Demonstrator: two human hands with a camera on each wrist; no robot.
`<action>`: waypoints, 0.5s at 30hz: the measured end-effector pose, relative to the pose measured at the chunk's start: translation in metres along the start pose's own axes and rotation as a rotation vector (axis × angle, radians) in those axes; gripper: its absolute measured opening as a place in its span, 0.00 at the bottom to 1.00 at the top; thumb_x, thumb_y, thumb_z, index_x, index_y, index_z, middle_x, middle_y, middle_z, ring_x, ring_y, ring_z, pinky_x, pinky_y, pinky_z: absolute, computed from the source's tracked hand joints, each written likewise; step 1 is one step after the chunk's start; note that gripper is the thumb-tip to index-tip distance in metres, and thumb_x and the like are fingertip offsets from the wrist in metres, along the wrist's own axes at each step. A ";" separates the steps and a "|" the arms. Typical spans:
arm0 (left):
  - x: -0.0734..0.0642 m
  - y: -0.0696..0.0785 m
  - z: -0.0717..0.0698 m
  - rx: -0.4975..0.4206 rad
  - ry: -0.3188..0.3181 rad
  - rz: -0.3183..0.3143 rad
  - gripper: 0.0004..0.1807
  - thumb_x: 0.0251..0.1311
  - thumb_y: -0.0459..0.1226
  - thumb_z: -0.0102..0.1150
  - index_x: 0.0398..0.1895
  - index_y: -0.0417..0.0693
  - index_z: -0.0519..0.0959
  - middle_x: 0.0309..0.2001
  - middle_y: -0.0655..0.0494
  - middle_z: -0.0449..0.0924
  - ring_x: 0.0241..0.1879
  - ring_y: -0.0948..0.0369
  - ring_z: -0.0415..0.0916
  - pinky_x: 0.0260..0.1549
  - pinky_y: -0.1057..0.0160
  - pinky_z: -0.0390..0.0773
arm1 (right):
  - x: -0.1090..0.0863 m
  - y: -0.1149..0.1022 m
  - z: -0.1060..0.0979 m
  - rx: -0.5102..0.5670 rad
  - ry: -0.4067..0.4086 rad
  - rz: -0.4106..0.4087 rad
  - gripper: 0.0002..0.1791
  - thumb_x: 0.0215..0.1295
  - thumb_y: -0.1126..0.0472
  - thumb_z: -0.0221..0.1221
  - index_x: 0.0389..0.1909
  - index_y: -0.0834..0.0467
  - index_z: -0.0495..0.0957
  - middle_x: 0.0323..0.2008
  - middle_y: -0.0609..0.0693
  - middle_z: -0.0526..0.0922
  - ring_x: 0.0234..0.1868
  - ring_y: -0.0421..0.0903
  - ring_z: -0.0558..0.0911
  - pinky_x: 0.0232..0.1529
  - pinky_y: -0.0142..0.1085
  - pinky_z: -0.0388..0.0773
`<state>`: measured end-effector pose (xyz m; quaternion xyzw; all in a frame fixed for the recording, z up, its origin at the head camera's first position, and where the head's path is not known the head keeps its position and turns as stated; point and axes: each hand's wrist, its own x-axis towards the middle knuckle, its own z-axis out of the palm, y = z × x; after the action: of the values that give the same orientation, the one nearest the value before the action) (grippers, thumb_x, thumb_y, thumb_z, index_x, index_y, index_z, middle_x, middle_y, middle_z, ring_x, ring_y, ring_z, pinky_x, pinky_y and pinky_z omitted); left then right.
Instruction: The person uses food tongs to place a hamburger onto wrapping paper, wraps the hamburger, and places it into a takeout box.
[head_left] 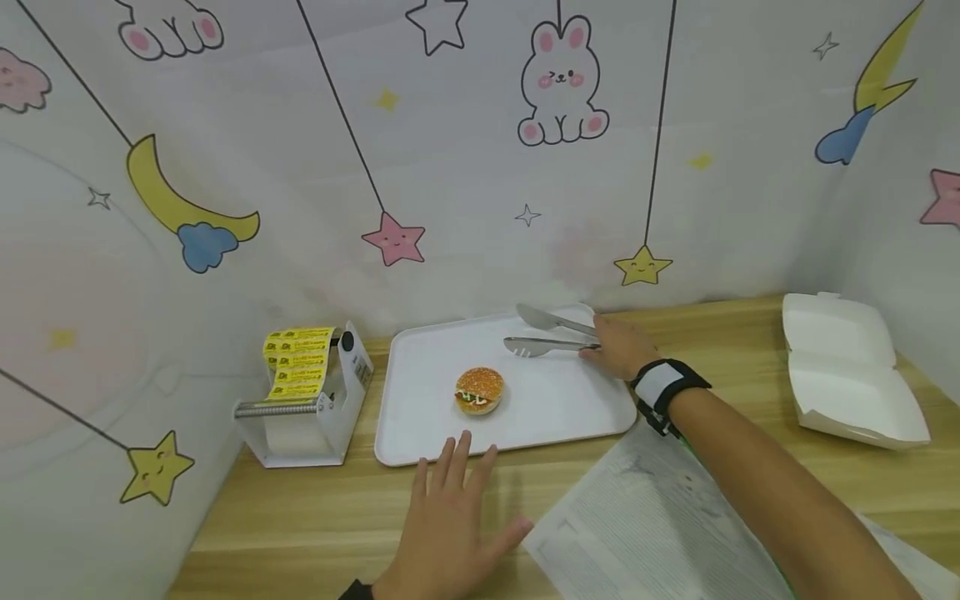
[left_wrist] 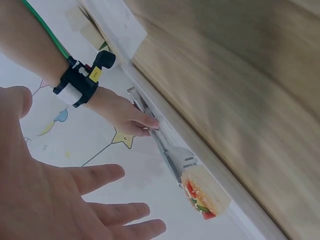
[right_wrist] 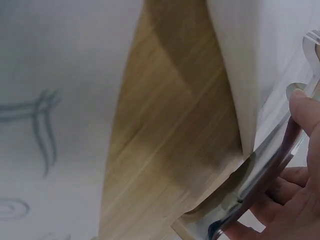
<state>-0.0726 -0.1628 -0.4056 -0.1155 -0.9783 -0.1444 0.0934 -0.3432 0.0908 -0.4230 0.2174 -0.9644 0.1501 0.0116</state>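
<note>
My right hand [head_left: 621,346] grips a pair of metal tongs [head_left: 553,345] at the right side of a white tray [head_left: 420,358]. The two arms of the tongs are spread apart, one tip slotted like a fork, and both point left. In the right wrist view, the thumb and curled fingers [right_wrist: 265,207] hold the shiny handle [right_wrist: 265,172]. A small hamburger [head_left: 480,390] with a sesame bun lies on the tray, left of and below the tong tips. My left hand [head_left: 450,525], fingers spread and holding nothing, is over the wooden table just in front of the tray.
A label dispenser [head_left: 300,429] with a strip of yellow labels [head_left: 300,358] stands left of the tray. On the right sits an opened white takeaway box [head_left: 847,367]. Printed paper sheets [head_left: 637,517] lie on the table beneath my right forearm. A patterned curtain [head_left: 465,150] hangs behind.
</note>
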 end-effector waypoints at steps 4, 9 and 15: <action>-0.003 0.001 0.001 -0.009 -0.004 0.006 0.43 0.64 0.67 0.53 0.72 0.48 0.71 0.74 0.35 0.62 0.74 0.39 0.57 0.66 0.28 0.56 | -0.003 0.003 0.003 0.009 0.032 -0.002 0.23 0.70 0.52 0.64 0.51 0.69 0.76 0.41 0.61 0.83 0.40 0.57 0.83 0.43 0.52 0.78; -0.004 0.001 0.001 0.008 -0.012 0.009 0.42 0.64 0.66 0.54 0.71 0.48 0.72 0.74 0.36 0.62 0.74 0.40 0.57 0.66 0.27 0.54 | -0.011 0.000 -0.002 0.082 0.024 0.006 0.21 0.72 0.52 0.62 0.48 0.68 0.74 0.34 0.57 0.80 0.31 0.51 0.77 0.32 0.45 0.75; -0.001 -0.002 -0.001 0.013 -0.039 -0.014 0.42 0.65 0.66 0.53 0.71 0.47 0.71 0.75 0.36 0.61 0.75 0.39 0.56 0.65 0.26 0.53 | -0.030 -0.021 -0.021 0.176 0.013 -0.023 0.23 0.75 0.48 0.58 0.50 0.66 0.71 0.31 0.54 0.74 0.26 0.47 0.73 0.23 0.37 0.68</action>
<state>-0.0724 -0.1649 -0.4058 -0.1107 -0.9816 -0.1364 0.0743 -0.3080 0.0916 -0.3993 0.2277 -0.9449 0.2354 0.0003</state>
